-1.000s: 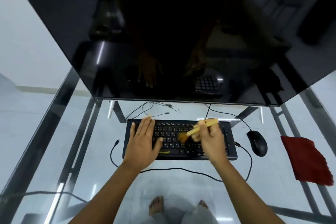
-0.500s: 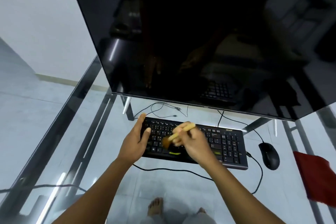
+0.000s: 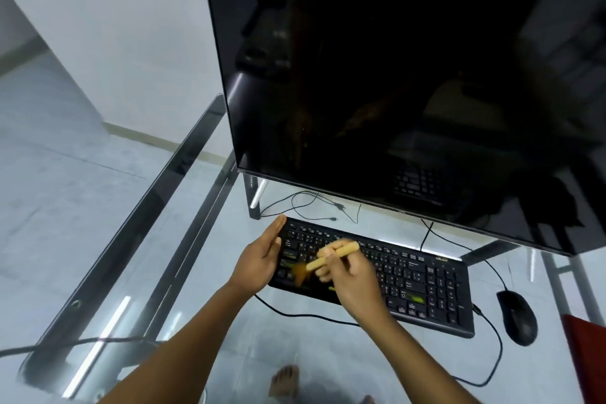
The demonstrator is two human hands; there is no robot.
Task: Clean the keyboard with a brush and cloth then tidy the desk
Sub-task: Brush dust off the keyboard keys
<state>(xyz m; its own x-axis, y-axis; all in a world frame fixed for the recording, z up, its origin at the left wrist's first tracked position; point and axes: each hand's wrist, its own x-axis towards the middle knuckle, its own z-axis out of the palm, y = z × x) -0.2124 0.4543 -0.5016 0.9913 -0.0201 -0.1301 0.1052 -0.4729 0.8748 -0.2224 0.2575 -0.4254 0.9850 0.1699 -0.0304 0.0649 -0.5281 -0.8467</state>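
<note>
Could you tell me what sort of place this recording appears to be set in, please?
Probably a home or small-office computer desk: a glass-topped table carries a large dark monitor, a black keyboard and a wired mouse.

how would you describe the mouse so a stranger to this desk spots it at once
Below the big dark monitor on the glass desk lies a black keyboard. Past its right end, before the red cloth, sits the mouse: the only small, rounded black thing there.

A desktop computer workstation: glass desk (image 3: 183,207), large dark monitor (image 3: 393,75), keyboard (image 3: 426,285), mouse (image 3: 518,318), tiled floor (image 3: 65,180).
</note>
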